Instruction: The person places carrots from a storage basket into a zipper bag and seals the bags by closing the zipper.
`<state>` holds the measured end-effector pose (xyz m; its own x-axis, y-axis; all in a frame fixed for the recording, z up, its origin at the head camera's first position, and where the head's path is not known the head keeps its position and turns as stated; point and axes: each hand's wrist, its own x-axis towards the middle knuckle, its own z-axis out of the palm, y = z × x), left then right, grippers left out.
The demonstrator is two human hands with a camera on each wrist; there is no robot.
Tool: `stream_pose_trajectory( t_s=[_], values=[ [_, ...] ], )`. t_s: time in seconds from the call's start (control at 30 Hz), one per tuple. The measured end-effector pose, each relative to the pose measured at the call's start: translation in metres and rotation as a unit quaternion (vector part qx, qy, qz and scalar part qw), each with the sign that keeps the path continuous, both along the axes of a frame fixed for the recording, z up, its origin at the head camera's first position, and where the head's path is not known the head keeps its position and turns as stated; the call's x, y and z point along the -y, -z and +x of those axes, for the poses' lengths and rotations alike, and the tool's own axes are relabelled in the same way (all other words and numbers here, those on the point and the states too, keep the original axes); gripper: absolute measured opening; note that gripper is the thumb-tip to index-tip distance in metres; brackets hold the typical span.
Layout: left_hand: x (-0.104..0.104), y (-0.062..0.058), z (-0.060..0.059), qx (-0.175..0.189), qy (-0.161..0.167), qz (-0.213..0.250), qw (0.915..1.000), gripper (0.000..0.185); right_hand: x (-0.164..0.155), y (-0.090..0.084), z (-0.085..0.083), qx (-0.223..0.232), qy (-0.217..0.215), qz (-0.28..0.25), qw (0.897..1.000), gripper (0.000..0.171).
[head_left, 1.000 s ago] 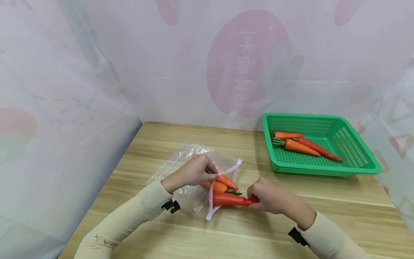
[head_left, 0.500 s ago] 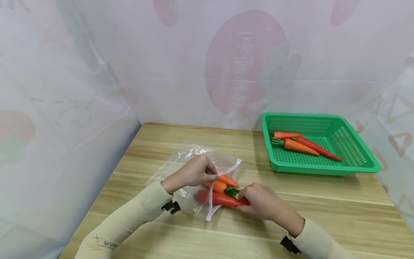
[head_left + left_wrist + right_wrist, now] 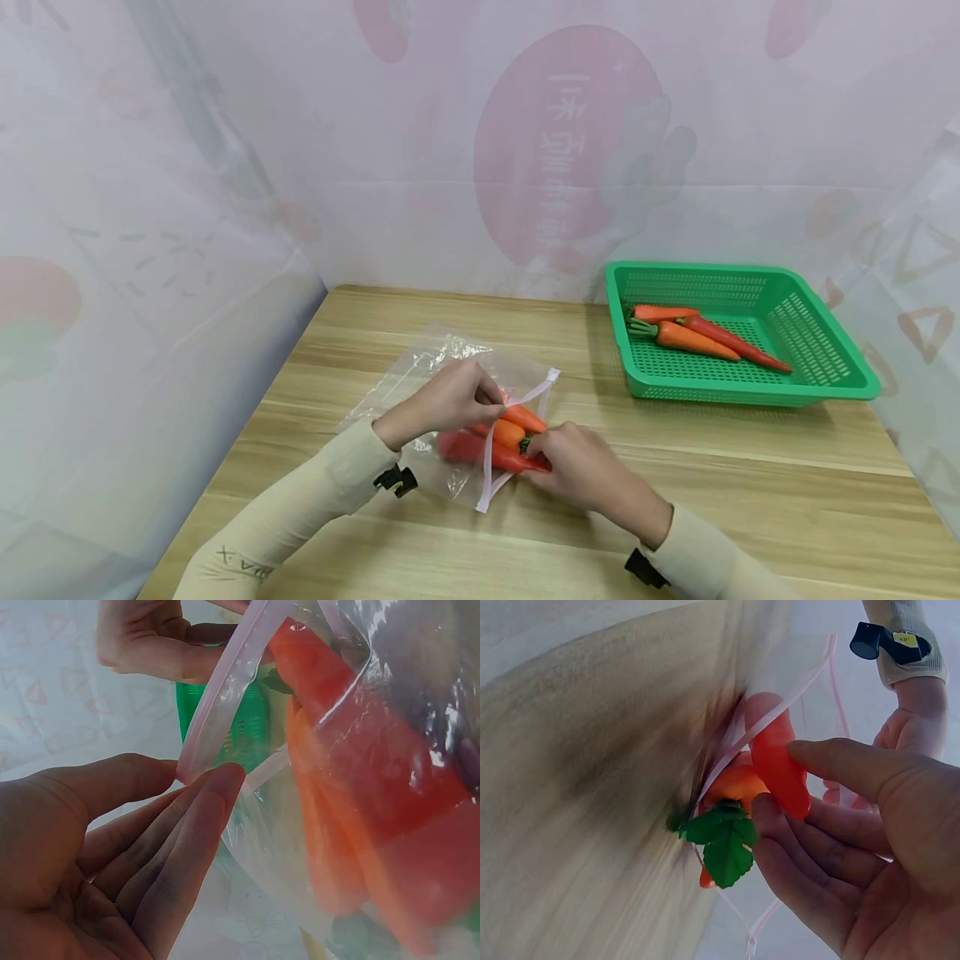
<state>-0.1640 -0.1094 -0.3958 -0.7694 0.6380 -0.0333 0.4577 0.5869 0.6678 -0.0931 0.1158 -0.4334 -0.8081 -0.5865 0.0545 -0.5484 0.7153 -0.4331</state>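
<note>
the left hand (image 3: 453, 402) pinches the clear bag (image 3: 408, 373) by its rim, lower centre of the frame; the right hand (image 3: 581, 468) pinches the red pepper (image 3: 506, 457), partly inside, beside orange carrots (image 3: 509, 434).

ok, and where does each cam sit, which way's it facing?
Head: worn on the head, faces forward and down at table, bag and basket; left hand, right hand and sleeves show.
Left wrist: looks along the left hand at the bag's mouth; right hand behind.
Right wrist: looks along the right hand at the red vegetable; left hand and sleeve behind.
Shared: both wrist views show bag and red vegetable.
</note>
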Motion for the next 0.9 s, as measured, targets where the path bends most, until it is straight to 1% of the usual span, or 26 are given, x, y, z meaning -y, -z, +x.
stream_pose_trajectory(
  t_s=[0.2, 0.37, 0.63, 0.9],
  values=[
    [-0.001, 0.001, 0.0, 0.003, 0.003, 0.003, 1.0, 0.01, 0.01, 0.003, 0.0, -0.016, 0.014, -0.015, 1.0, 0.023],
    [-0.001, 0.001, 0.0, 0.006, 0.002, 0.005, 1.0, 0.01, 0.017, 0.004, -0.001, -0.018, 0.019, -0.009, 1.0, 0.02],
    [-0.001, 0.001, 0.0, 0.004, -0.001, 0.005, 1.0, 0.009, 0.023, 0.007, -0.002, -0.03, 0.022, -0.015, 0.999, 0.022],
    [-0.001, 0.001, -0.001, -0.001, 0.001, 0.002, 1.0, 0.009, 0.018, 0.01, -0.001, -0.018, 0.027, -0.014, 0.999, 0.022]
  ],
)
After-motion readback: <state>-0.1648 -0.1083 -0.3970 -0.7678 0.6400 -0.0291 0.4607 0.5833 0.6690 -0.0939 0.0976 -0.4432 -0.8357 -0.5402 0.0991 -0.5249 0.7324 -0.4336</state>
